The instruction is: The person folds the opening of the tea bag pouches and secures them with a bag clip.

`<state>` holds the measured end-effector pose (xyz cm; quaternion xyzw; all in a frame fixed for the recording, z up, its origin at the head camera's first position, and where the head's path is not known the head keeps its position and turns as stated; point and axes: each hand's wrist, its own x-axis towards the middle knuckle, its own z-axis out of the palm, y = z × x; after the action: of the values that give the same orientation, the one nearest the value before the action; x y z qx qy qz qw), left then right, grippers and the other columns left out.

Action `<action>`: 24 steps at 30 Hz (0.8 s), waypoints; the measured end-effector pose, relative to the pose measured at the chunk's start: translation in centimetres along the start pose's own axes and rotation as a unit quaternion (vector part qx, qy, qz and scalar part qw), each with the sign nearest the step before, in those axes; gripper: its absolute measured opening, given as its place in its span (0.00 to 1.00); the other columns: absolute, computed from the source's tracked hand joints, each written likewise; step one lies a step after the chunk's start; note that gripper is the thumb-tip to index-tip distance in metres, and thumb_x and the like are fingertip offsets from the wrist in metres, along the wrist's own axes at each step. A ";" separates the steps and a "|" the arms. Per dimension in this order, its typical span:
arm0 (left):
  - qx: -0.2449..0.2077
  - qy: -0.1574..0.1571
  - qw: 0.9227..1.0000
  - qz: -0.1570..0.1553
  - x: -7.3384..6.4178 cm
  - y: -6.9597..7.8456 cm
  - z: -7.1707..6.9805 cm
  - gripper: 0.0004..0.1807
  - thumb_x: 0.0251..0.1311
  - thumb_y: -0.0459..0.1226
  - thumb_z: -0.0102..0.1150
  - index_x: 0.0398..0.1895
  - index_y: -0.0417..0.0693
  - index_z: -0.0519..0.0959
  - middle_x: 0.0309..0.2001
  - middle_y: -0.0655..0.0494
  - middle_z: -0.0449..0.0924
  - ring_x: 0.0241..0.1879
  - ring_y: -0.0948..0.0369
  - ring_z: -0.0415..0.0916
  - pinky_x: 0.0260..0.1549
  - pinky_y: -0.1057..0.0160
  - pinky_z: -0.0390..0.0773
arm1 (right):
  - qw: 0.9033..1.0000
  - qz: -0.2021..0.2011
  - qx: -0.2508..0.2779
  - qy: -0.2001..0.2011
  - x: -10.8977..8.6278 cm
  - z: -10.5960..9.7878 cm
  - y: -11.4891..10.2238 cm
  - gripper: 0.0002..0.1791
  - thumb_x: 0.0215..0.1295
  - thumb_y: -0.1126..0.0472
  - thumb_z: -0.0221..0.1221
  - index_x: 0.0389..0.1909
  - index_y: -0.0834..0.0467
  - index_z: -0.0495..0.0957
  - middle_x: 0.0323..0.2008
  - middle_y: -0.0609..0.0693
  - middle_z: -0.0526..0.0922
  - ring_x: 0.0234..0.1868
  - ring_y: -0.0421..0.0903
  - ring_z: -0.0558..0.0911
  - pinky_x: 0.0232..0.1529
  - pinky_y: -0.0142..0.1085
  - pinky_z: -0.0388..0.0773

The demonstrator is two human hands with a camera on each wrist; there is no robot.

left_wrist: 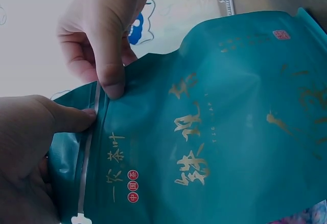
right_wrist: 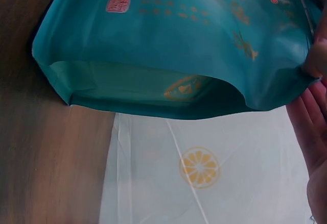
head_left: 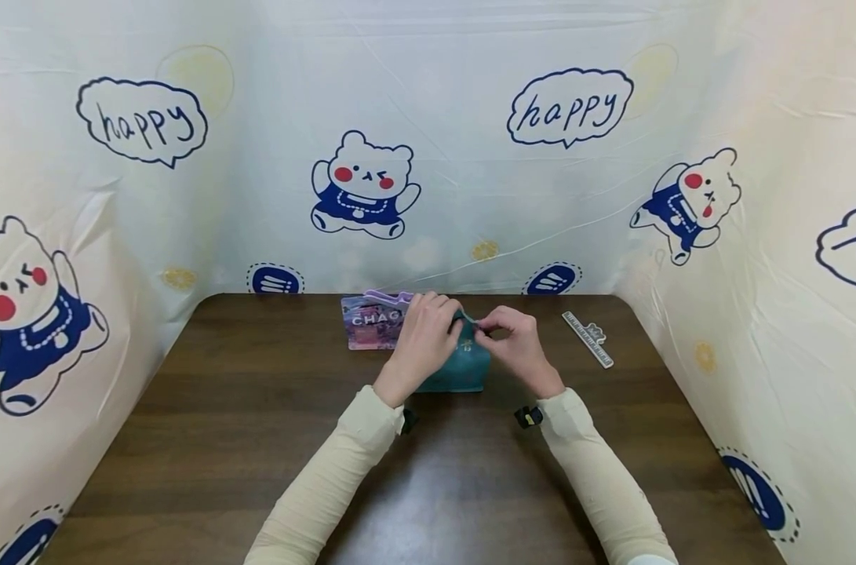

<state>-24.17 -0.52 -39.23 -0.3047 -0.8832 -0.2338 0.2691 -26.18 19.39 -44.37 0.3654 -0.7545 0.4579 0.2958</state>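
Observation:
A teal tea pouch (left_wrist: pixel 240 96) with gold and red print stands on the table between the two hands, its base toward the person in the head view. My left hand (head_left: pixel 424 333) grips its top edge, thumb lying on the front near the pale strip (left_wrist: pixel 89 152) across the mouth. A white tab (left_wrist: pixel 80 219) sits at one end of that strip. With thumb and fingers, my right hand (head_left: pixel 515 341) pinches the right end of the top edge. In the right wrist view the pouch's side gusset (right_wrist: pixel 138 83) shows; much of the right hand is out of frame.
Behind the left hand lies a pink and purple packet (head_left: pixel 367 329) lettered "CHAG", partly hidden, with a lilac clip-like strip (head_left: pixel 385 297) along its top. A white ruler (head_left: pixel 587 339) with a cloud-shaped ornament rests at the right. Printed cloth (head_left: pixel 456 212) surrounds the wooden table (head_left: pixel 258 439).

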 end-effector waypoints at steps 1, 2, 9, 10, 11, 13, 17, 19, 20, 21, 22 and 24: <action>-0.002 -0.001 1.000 -0.001 0.0 0.0 0.0 0.04 0.64 0.35 0.68 0.37 0.43 0.85 0.37 0.51 0.87 0.37 0.53 0.77 0.41 0.56 0.71 | 1.000 -0.010 -0.011 0.003 -0.1 0.1 0.0 0.05 0.54 0.77 0.70 0.29 0.66 0.86 0.28 0.56 0.86 0.28 0.49 0.84 0.31 0.40 0.84; -0.004 -0.002 1.000 -0.001 0.0 0.0 0.0 0.04 0.64 0.34 0.68 0.38 0.43 0.85 0.37 0.51 0.86 0.37 0.53 0.76 0.41 0.56 0.71 | 1.000 -0.021 -0.023 0.005 -0.2 0.2 -0.1 0.06 0.53 0.78 0.70 0.29 0.66 0.86 0.29 0.56 0.86 0.28 0.48 0.84 0.31 0.40 0.84; -0.011 -0.005 1.000 0.003 0.0 -0.1 0.3 0.03 0.64 0.33 0.67 0.37 0.43 0.85 0.36 0.52 0.86 0.37 0.54 0.75 0.42 0.56 0.70 | 0.987 -0.083 -0.134 0.026 -0.5 0.8 -0.8 0.11 0.48 0.80 0.72 0.32 0.66 0.88 0.31 0.56 0.85 0.29 0.48 0.82 0.29 0.39 0.81; -0.013 -0.004 1.000 0.004 0.0 -0.1 0.3 0.02 0.64 0.33 0.67 0.37 0.43 0.85 0.36 0.52 0.86 0.37 0.54 0.75 0.42 0.56 0.70 | 0.985 -0.087 -0.148 0.027 -0.5 0.9 -0.9 0.10 0.48 0.79 0.73 0.33 0.67 0.88 0.31 0.56 0.85 0.30 0.48 0.82 0.30 0.39 0.82; -0.015 -0.004 1.000 0.005 0.0 -0.2 0.4 0.02 0.64 0.33 0.66 0.37 0.43 0.85 0.36 0.52 0.86 0.37 0.54 0.75 0.41 0.56 0.69 | 0.983 -0.090 -0.160 0.027 -0.6 1.0 -0.9 0.10 0.49 0.79 0.73 0.33 0.67 0.88 0.32 0.56 0.85 0.31 0.49 0.82 0.31 0.39 0.82; -0.019 -0.002 1.000 0.006 -0.1 -0.2 0.5 0.02 0.64 0.32 0.66 0.36 0.43 0.85 0.36 0.52 0.86 0.37 0.54 0.74 0.41 0.56 0.69 | 0.979 -0.092 -0.178 0.025 -0.7 1.1 -1.1 0.10 0.51 0.77 0.73 0.35 0.67 0.88 0.32 0.56 0.85 0.32 0.49 0.83 0.33 0.40 0.83; -0.025 -0.002 1.000 0.002 -0.1 -0.4 0.5 0.02 0.64 0.31 0.65 0.37 0.43 0.85 0.37 0.52 0.86 0.37 0.54 0.74 0.42 0.56 0.68 | 0.977 -0.097 -0.189 0.003 -0.9 1.1 -1.3 0.12 0.53 0.76 0.72 0.40 0.68 0.88 0.36 0.58 0.85 0.35 0.50 0.83 0.37 0.41 0.84; -0.026 0.001 1.000 0.004 -0.1 -0.5 0.5 0.02 0.64 0.31 0.65 0.37 0.43 0.85 0.37 0.52 0.86 0.37 0.54 0.75 0.42 0.56 0.69 | 0.979 -0.092 -0.182 -0.021 -1.2 0.8 -1.2 0.13 0.56 0.75 0.71 0.43 0.68 0.87 0.39 0.58 0.84 0.39 0.51 0.83 0.40 0.40 0.84; -0.027 0.001 1.000 0.005 -0.1 -0.5 0.5 0.02 0.63 0.31 0.66 0.37 0.43 0.86 0.37 0.52 0.87 0.38 0.54 0.75 0.42 0.56 0.69 | 0.981 -0.086 -0.173 -0.034 -1.3 0.6 -1.1 0.14 0.57 0.74 0.70 0.45 0.68 0.87 0.41 0.58 0.84 0.40 0.50 0.83 0.41 0.39 0.84; -0.029 0.001 1.000 0.007 -0.1 -0.5 0.5 0.02 0.63 0.30 0.66 0.37 0.43 0.86 0.37 0.52 0.87 0.38 0.55 0.75 0.42 0.56 0.69 | 0.983 -0.079 -0.161 -0.046 -1.3 0.4 -1.1 0.15 0.58 0.74 0.69 0.47 0.68 0.87 0.42 0.58 0.83 0.42 0.50 0.83 0.41 0.39 0.83; -0.029 0.002 1.000 0.010 -0.1 -0.6 0.4 0.02 0.63 0.30 0.66 0.37 0.43 0.86 0.37 0.52 0.87 0.38 0.55 0.75 0.42 0.56 0.69 | 0.985 -0.070 -0.147 -0.054 -1.4 0.3 -1.0 0.15 0.58 0.75 0.69 0.48 0.68 0.87 0.43 0.58 0.83 0.42 0.50 0.82 0.41 0.37 0.83; -0.034 0.000 0.999 0.018 -0.1 -0.7 0.3 0.02 0.62 0.30 0.66 0.37 0.43 0.86 0.37 0.52 0.87 0.39 0.55 0.75 0.42 0.56 0.69 | 0.991 -0.042 -0.111 -0.063 -1.3 -0.1 -0.9 0.15 0.60 0.75 0.68 0.48 0.67 0.87 0.43 0.57 0.84 0.42 0.49 0.82 0.40 0.33 0.81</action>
<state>-24.64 -0.88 -39.69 -0.3292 -0.8691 -0.2589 0.2631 -24.69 19.57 -44.88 0.3895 -0.8019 0.3346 0.3053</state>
